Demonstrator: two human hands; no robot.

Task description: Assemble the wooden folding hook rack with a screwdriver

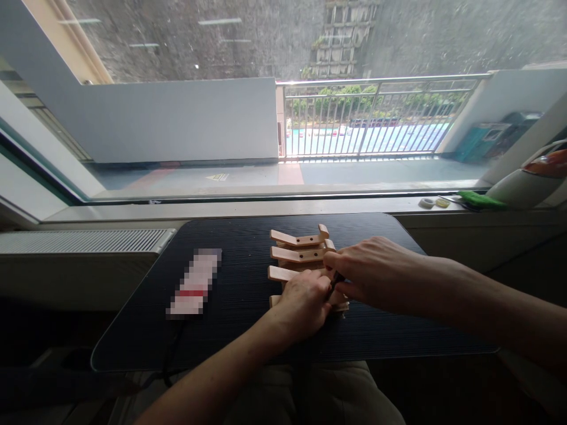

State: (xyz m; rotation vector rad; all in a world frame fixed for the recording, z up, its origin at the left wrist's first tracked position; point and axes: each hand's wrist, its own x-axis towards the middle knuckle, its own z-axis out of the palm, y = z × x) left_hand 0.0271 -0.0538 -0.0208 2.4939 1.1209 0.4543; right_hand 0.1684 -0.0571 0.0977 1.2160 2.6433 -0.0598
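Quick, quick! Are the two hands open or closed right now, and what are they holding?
Left hand: curled over the wooden pieces; can't tell if it's gripping.
Right hand: closed, holding a thin dark tool.

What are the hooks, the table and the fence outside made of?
The hooks look like smooth wood: pale tan, softly shiny. The table has a black, fine-lined top, perhaps wood-look laminate, though it could be painted wood. The fence seems to be shiny metal, maybe steel: its thin bars are silvery and the top rail gleams.
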